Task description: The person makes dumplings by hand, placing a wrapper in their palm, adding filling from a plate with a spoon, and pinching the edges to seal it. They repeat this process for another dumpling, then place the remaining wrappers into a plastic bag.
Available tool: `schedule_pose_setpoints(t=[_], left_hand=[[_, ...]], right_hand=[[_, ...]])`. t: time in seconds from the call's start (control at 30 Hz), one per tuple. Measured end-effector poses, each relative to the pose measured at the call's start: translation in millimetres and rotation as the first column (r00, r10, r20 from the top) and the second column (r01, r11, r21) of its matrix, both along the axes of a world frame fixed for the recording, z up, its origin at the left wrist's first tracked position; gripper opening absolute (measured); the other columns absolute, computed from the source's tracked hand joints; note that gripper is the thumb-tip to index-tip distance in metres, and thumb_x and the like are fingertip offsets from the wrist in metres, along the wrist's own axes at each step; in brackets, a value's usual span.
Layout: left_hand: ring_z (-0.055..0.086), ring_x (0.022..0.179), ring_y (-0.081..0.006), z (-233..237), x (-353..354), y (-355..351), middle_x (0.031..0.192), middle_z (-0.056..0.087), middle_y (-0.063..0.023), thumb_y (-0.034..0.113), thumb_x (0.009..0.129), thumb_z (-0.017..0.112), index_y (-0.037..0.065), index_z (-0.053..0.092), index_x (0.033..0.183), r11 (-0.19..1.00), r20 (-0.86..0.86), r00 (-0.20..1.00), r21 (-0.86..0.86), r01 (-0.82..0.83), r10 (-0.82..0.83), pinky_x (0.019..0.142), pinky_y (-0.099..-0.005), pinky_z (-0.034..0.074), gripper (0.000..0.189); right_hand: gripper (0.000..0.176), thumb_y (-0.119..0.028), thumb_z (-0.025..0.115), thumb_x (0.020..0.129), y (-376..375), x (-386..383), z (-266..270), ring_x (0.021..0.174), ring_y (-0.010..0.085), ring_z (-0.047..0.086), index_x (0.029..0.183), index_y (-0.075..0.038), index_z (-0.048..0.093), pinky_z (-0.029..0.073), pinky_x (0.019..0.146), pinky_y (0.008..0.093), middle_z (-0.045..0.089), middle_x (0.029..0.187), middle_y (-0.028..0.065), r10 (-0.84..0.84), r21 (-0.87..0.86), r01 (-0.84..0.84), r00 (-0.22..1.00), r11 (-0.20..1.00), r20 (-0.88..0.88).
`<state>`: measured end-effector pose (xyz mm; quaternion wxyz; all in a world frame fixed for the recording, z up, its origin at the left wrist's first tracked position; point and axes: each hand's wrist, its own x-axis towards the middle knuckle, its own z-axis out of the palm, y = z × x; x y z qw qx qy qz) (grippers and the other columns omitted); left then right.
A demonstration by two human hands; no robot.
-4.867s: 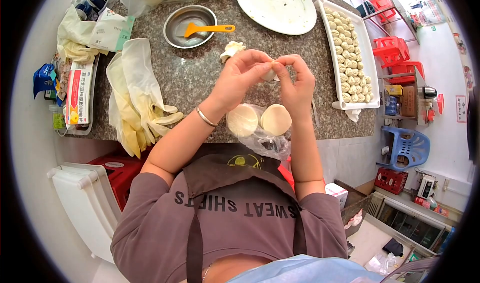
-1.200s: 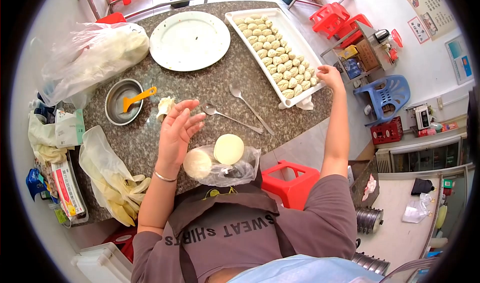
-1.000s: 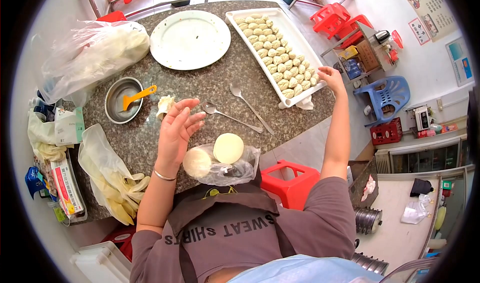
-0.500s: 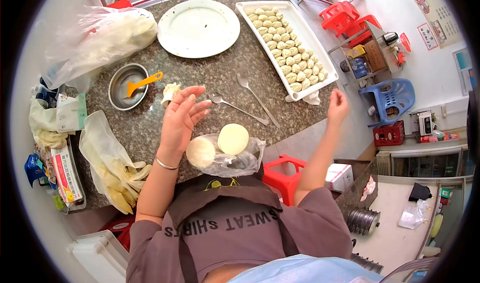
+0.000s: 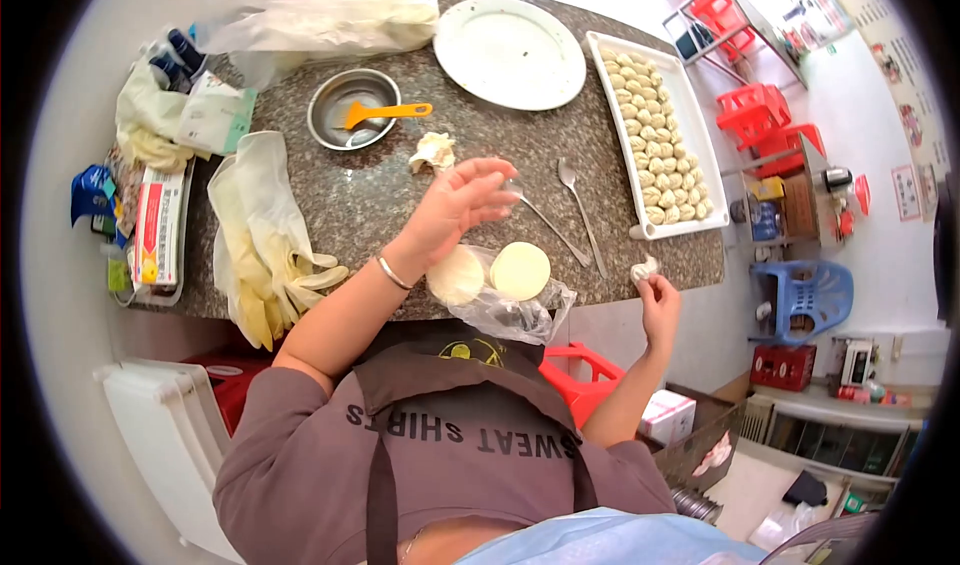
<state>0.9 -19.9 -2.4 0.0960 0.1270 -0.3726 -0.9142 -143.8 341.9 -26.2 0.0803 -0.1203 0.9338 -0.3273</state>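
My left hand (image 5: 455,210), a bracelet at its wrist, hovers palm turned inward with loosely curved, parted fingers and nothing in it. Just below it, two stacks of round dough wrappers (image 5: 521,271) lie on a clear plastic bag (image 5: 520,315) at the table's near edge. A spoon (image 5: 550,227) is partly hidden by my left fingertips, with a second spoon (image 5: 580,210) to its right. My right hand (image 5: 660,310) pinches a crumpled white tissue (image 5: 645,268) at the table's near right corner. Above it stands a white tray (image 5: 688,220) filled with rows of pleated dumplings (image 5: 655,135).
A white plate (image 5: 510,53) sits at the back. A metal bowl (image 5: 318,115) holds an orange-handled scraper (image 5: 390,112). Another crumpled tissue (image 5: 433,152) lies nearby. Gloves (image 5: 265,235), a box (image 5: 158,227) and a plastic bag (image 5: 320,15) fill the left. A red stool (image 5: 580,375) stands below.
My right hand has come down toward the corner and now has the crumpled tissue that lay by the tray. The camera view has shifted, so the table appears further right and higher.
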Motion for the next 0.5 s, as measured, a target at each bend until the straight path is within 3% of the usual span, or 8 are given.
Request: schedule_pose_setpoints(t=[0.03,0.07,0.1,0.17,0.27,0.33,0.43,0.5], left_hand=[[0.062,0.104,-0.0175,0,1,2,0.123,0.057,-0.0097,0.018,0.096,0.053,0.004,0.054,0.121,0.995,-0.025,0.996,-0.045,0.089,-0.090,0.085,-0.0285,0.053,0.028],[0.061,0.107,-0.0171,1,1,4,0.124,0.057,-0.0092,0.018,0.096,0.052,0.004,0.053,0.123,0.980,-0.046,0.983,-0.094,0.173,-0.178,0.087,-0.0285,0.052,0.030],[0.061,0.107,-0.0171,5,2,8,0.124,0.057,-0.0092,0.018,0.096,0.052,0.004,0.053,0.123,0.984,-0.050,0.987,-0.093,0.150,-0.155,0.087,-0.0285,0.052,0.030],[0.056,0.112,-0.0139,13,7,15,0.124,0.056,-0.0061,0.020,0.098,0.050,0.004,0.051,0.128,0.908,-0.034,0.943,-0.284,0.309,-0.332,0.093,-0.0286,0.048,0.034],[0.053,0.107,-0.0085,2,5,24,0.115,0.058,-0.0008,0.023,0.100,0.046,0.005,0.051,0.129,0.912,-0.145,0.947,-0.343,0.225,-0.288,0.090,-0.0261,0.045,0.034],[0.052,0.097,-0.0064,2,4,19,0.107,0.058,0.0007,0.020,0.100,0.044,0.003,0.054,0.124,0.935,-0.151,0.975,-0.341,0.101,-0.161,0.087,-0.0252,0.045,0.031],[0.050,0.082,-0.0066,7,7,9,0.087,0.055,0.0016,0.017,0.100,0.043,0.000,0.056,0.113,0.896,-0.226,0.973,-0.441,-0.052,-0.055,0.076,-0.0238,0.044,0.025],[0.050,0.081,-0.0069,15,12,10,0.086,0.056,0.0010,0.017,0.099,0.044,0.000,0.057,0.111,0.886,-0.235,0.972,-0.453,-0.104,-0.006,0.074,-0.0238,0.044,0.024]], right_hand=[[0.013,-0.008,0.063,0.087,-14,10,2,0.073,0.0084,0.055,0.094,0.002,0.064,0.043,0.064,0.0238,0.062,0.082,0.0030,-0.030,-0.353,0.033,0.999,0.935,0.015],[0.013,-0.007,0.061,0.089,-33,20,7,0.075,0.0057,0.053,0.098,0.002,0.063,0.042,0.065,0.0213,0.061,0.084,0.0002,-0.045,-0.660,0.065,0.998,0.748,0.046],[0.013,-0.005,0.058,0.092,-58,30,21,0.079,0.0051,0.053,0.102,0.002,0.061,0.041,0.067,0.0184,0.061,0.090,-0.0009,-0.019,-0.686,0.016,1.000,0.727,0.003],[0.011,-0.004,0.059,0.091,-127,53,44,0.080,0.0048,0.053,0.100,0.001,0.062,0.041,0.069,0.0188,0.060,0.091,-0.0003,0.059,-0.760,-0.098,0.995,0.643,-0.078],[0.015,-0.004,0.054,0.094,-188,66,31,0.087,0.0080,0.057,0.105,0.004,0.061,0.047,0.076,0.0223,0.062,0.094,0.0025,0.391,-0.697,-0.367,0.911,0.616,-0.135],[0.020,-0.006,0.052,0.095,-213,68,36,0.082,0.0087,0.056,0.111,0.004,0.060,0.048,0.073,0.0231,0.060,0.091,0.0028,0.421,-0.637,-0.470,0.875,0.611,-0.241],[0.025,-0.007,0.049,0.097,-227,70,48,0.077,0.0097,0.055,0.117,0.005,0.058,0.048,0.071,0.0235,0.060,0.091,0.0037,0.492,-0.730,-0.394,0.866,0.559,-0.091],[0.027,-0.007,0.049,0.097,-225,67,48,0.076,0.0097,0.055,0.120,0.005,0.056,0.048,0.071,0.0238,0.060,0.092,0.0042,0.532,-0.718,-0.423,0.842,0.552,-0.088]])
